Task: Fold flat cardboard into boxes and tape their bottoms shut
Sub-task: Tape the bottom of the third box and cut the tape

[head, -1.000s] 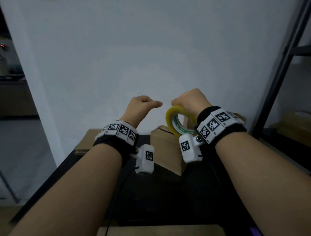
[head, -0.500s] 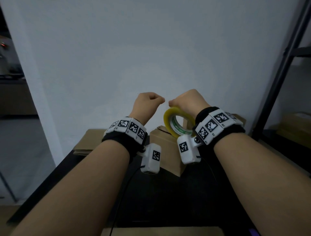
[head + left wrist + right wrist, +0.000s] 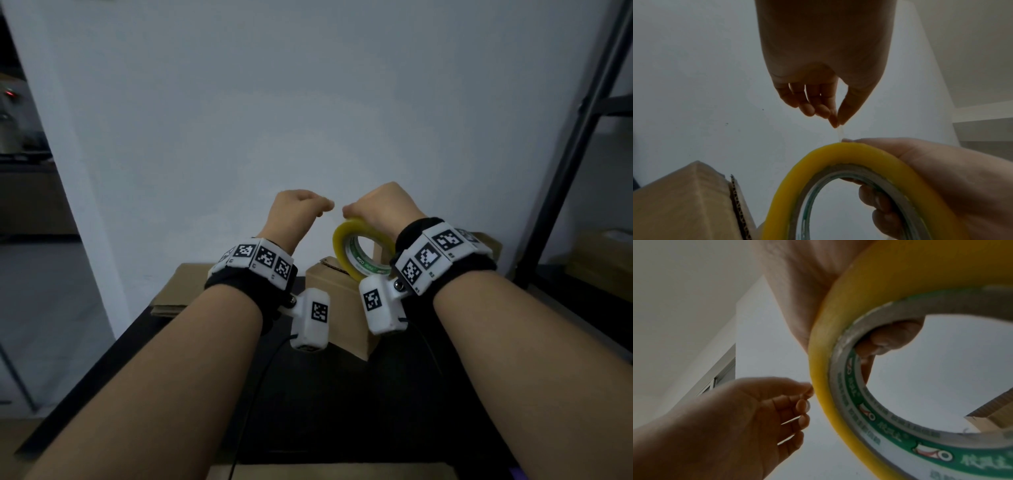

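My right hand [image 3: 380,205] grips a yellow tape roll [image 3: 346,236] with a green-printed core, held upright in the air above a folded cardboard box [image 3: 329,294]. Fingers of that hand [image 3: 941,178] hook through the core and the thumb lies on the outer rim [image 3: 822,353]. Just left of the roll, my left hand [image 3: 322,207] pinches the clear tape end [image 3: 840,134] between thumb and forefinger [image 3: 836,120]. A short strip is lifted off the roll [image 3: 818,155]. The box [image 3: 684,203] shows an open seam on top.
The box stands on a black table [image 3: 342,411] against a white wall. A stack of flat cardboard [image 3: 185,287] lies at the table's back left. More cardboard [image 3: 325,472] shows at the near edge. A black metal shelf [image 3: 565,171] stands to the right.
My left hand has moved right toward the roll and closed its thumb and forefinger at the rim. The right hand and roll have hardly shifted.
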Demonstrator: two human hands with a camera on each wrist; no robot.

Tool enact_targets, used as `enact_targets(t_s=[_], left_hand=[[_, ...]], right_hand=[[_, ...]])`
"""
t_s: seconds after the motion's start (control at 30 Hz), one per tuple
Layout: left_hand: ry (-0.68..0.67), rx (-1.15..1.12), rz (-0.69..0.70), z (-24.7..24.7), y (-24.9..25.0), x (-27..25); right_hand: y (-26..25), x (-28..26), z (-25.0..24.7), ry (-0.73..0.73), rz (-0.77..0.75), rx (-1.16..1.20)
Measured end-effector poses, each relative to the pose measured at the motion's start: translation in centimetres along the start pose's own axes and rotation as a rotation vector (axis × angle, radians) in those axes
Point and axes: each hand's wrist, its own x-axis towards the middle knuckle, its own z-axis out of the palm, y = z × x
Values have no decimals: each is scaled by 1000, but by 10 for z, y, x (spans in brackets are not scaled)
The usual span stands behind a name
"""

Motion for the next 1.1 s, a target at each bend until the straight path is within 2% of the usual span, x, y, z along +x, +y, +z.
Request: enact_targets(t_s=[0.17,0.5,0.73,0.93,1.1], left_hand=[[60,57,-9,0,-8,1],[165,139,-128,0,-27,6],[171,111,-252,4,-49,7],[107,-33,-362,9,-64,6],[90,-101,-333,15,-69,0]], right_hand=[[3,-3,-2,-4,22,75],[25,-12,-19,-34,62,248],[40,-14,-4,-14,133,513],[51,-12,8,-154,96,601],[59,-5,14,-201,101,774]])
